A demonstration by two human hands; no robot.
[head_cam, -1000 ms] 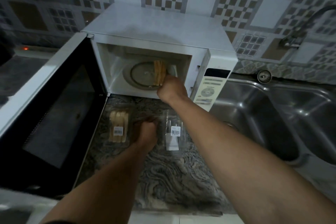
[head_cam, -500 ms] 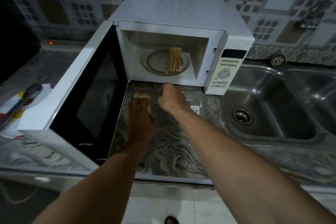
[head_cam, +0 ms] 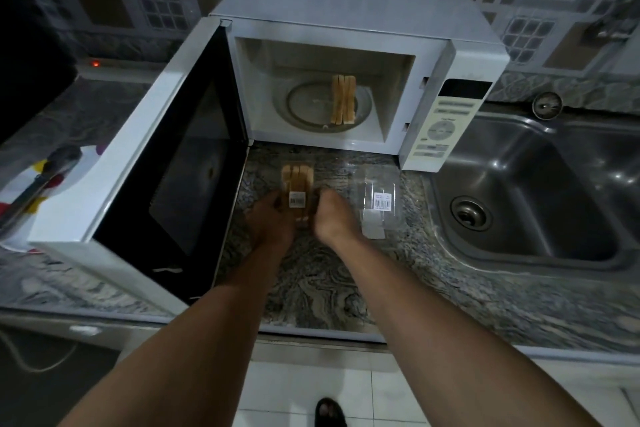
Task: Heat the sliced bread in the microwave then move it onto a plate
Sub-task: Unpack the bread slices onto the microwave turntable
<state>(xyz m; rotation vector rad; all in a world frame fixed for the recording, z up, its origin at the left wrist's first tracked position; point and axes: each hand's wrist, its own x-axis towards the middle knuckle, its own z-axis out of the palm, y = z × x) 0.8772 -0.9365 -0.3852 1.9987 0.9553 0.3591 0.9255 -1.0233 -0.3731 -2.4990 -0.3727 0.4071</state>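
- Sliced bread (head_cam: 343, 99): a few pale, brown-crusted slices standing on edge and pressed together, on the round glass turntable (head_cam: 311, 107) toward its 3 o'clock side, inside the white microwave (head_cam: 363, 10). Risk: upright and off centre, they may topple once the turntable spins.
- Bread pack (head_cam: 298, 180): thin clear plastic with a barcode label and more slices inside, on the tabletop (head_cam: 311, 288) at 6 o'clock of the cavity.
- Left hand (head_cam: 273, 218): fingers curled on the pack's near end, at its 9 o'clock edge.
- Right hand (head_cam: 332, 215): fingers curled on the same end, at its 3 o'clock edge. Risk: the slick, flimsy plastic may buckle or slip and spill slices.
- Microwave door (head_cam: 156, 166): dark glass in a white frame, swung wide to 9 o'clock. Heating probably cannot start until it shuts, and it is easily knocked.
- Empty clear container (head_cam: 379, 198): labelled and light, at 3 o'clock of the pack. A stray elbow could sweep it toward the steel sink (head_cam: 519, 201).
- Tabletop: polished stone with swirling veins.
- Plate: none in view.
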